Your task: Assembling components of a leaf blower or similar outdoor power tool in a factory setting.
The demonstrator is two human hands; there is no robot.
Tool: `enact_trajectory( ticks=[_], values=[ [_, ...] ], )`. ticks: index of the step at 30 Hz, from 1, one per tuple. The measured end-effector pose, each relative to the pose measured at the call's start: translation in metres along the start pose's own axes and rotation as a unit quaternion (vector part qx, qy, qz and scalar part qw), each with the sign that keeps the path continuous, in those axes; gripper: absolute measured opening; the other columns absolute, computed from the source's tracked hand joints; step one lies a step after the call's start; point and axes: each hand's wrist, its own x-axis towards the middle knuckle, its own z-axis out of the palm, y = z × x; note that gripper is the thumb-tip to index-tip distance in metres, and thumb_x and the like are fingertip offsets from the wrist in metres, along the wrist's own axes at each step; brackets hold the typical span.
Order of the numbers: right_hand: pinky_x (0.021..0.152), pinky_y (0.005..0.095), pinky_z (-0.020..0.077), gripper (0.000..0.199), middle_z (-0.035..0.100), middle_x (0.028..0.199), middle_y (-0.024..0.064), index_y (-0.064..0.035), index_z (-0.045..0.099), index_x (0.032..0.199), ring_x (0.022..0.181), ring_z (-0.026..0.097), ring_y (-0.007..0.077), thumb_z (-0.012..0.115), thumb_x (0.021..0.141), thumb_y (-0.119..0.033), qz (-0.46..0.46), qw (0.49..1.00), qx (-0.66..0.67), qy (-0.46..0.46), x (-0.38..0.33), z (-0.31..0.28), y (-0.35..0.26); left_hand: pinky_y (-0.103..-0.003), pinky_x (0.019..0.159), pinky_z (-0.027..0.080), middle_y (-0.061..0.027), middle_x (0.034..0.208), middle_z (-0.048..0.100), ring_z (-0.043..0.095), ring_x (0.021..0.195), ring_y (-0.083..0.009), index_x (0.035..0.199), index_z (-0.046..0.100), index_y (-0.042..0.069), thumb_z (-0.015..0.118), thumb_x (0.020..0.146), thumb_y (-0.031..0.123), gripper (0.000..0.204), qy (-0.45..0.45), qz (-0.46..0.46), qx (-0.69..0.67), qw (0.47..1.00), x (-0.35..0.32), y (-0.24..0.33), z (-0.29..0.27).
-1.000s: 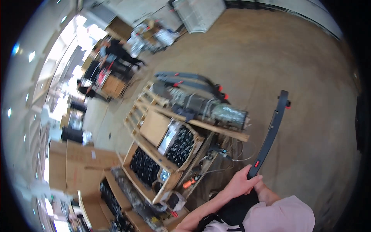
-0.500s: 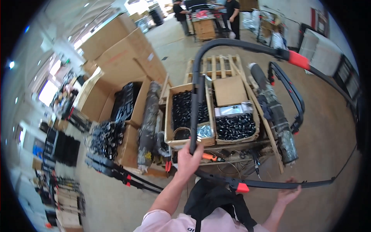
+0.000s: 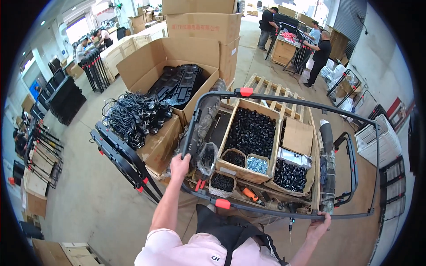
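A large black tubular frame (image 3: pixel 266 210) with rounded corners and red blocks stretches across in front of me, above a workbench of parts boxes. My left hand (image 3: pixel 179 166) is wrapped round its curved left end. At the lower bar, toward the right, my right hand (image 3: pixel 318 227) grips the tube with its fingers curled over the edge. Seen through the frame are a wooden box of black parts (image 3: pixel 250 128), a smaller tub of silver screws (image 3: pixel 257 164) and a carton of black pieces (image 3: pixel 289 176). An orange power tool (image 3: pixel 251 193) lies below them.
A big open carton (image 3: pixel 146 62) with black plastic parts stands at the left, beside a heap of black cables (image 3: pixel 133 117). More black frames (image 3: pixel 126 155) lean left of me; another black frame (image 3: pixel 353 173) stands right. Co-workers (image 3: pixel 321 55) stand at a far table.
The frame has swung round and lies more level across the boxes. My left hand has moved left along with it; my right hand is closer in. The view has tilted up.
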Motion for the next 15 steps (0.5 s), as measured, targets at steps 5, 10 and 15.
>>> enact_trajectory(
  ticks=[5,10,15],
  values=[
    [0.070,0.0319,0.0509,0.021,0.071,0.091,0.0018,-0.0137,0.064,0.099,0.079,0.065,0.0135,0.066,0.101,-0.034,0.027,0.997,-0.055,-0.047,-0.013,0.054,0.024,-0.051,0.084,0.055,-0.0226,0.088,0.075,0.074,0.092,-0.0403,0.101,0.074,0.004,0.065,0.094,0.042,0.039,-0.031,-0.011,0.079,0.996,0.052,0.016,-0.013],
    [0.068,0.0367,0.0516,0.025,0.068,0.091,0.0053,-0.0107,0.065,0.098,0.079,0.064,0.0200,0.066,0.097,-0.036,0.080,0.990,-0.112,0.029,-0.021,0.065,0.062,-0.053,0.088,0.054,-0.0205,0.104,0.071,0.069,0.100,-0.0412,0.102,0.072,0.002,0.069,0.094,0.034,0.034,0.008,0.073,0.245,0.967,0.070,-0.001,-0.012],
    [0.077,0.0397,0.0488,0.023,0.069,0.097,0.0060,-0.0129,0.064,0.100,0.090,0.064,0.0207,0.066,0.093,-0.035,0.184,0.975,-0.112,0.042,-0.010,0.013,0.097,-0.057,0.096,0.051,-0.0222,0.120,0.067,0.065,0.112,-0.0438,0.123,0.064,0.003,0.068,0.097,0.029,0.037,-0.008,0.141,0.285,0.948,0.075,0.021,0.010]
  ],
)
